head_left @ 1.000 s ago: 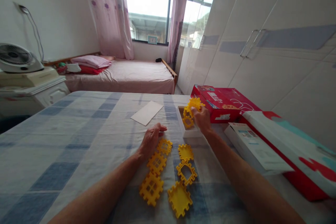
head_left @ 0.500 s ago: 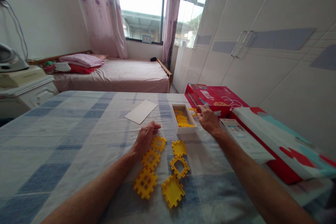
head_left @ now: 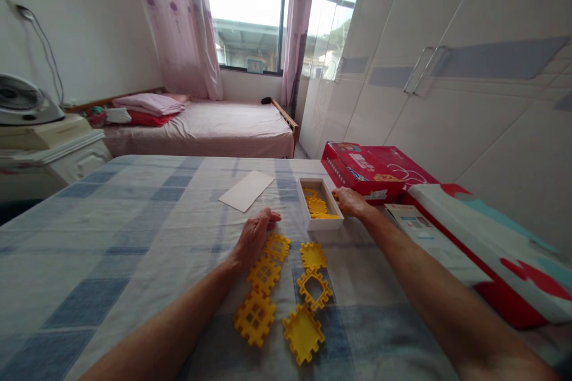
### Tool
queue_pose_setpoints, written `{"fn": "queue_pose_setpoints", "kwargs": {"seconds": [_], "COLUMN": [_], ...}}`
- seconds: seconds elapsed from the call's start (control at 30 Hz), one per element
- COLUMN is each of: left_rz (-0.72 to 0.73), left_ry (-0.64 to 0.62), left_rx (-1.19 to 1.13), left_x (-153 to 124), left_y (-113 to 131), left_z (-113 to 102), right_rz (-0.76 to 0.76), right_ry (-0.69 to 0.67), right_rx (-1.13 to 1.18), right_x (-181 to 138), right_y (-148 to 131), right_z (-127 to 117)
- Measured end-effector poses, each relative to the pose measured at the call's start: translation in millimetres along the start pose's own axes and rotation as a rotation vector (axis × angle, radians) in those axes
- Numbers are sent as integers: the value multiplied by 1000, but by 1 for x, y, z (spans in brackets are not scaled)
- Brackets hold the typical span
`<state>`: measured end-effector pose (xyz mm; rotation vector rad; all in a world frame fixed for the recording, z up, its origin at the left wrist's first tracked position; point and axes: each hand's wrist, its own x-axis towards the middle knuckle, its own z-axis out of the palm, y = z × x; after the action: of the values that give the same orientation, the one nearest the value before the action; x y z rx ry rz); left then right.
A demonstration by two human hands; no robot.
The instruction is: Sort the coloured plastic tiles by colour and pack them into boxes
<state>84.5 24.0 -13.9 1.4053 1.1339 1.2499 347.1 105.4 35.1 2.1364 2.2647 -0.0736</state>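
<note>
- Left hand (head_left: 257, 237) lies flat on the checked tabletop (head_left: 134, 232), fingers loosely together and gripping nothing, beside the yellow tiles (head_left: 265, 274).
- White box (head_left: 322, 225) beyond them holds more tiles.
- Right hand (head_left: 352, 202) rests against the box's right wall, fingers curled; I cannot tell if they grip anything.

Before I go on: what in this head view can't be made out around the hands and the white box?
All from the head view.
Whether the right hand has a tile in its grip: its fingers curl at the white box wall and are too small to tell.
How many tiles lie in the white box: its near wall hides some.
What lies under the left hand, which may overlap the nearest yellow tile.
The print on the red box: too small.
</note>
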Motion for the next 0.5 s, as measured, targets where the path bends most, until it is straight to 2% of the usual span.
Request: {"fn": "queue_pose_setpoints", "kwargs": {"seconds": [0.13,0.3,0.4,0.5], "left_rz": [7,46,49,46], "left_ry": [12,-5,-14,-15], "left_rx": [8,31,34,36], "left_x": [0,1,1,1], "left_y": [-1,-3,-4,-4], "left_z": [1,1,0,0], "right_rz": [-1,-7,3,-28], "right_ry": [46,199,325,497], "right_rx": [28,110,176,372], "right_x": [-13,-34,-46,-61], "right_y": [1,9,9,-3], "right_z": [5,9,1,-17]}}
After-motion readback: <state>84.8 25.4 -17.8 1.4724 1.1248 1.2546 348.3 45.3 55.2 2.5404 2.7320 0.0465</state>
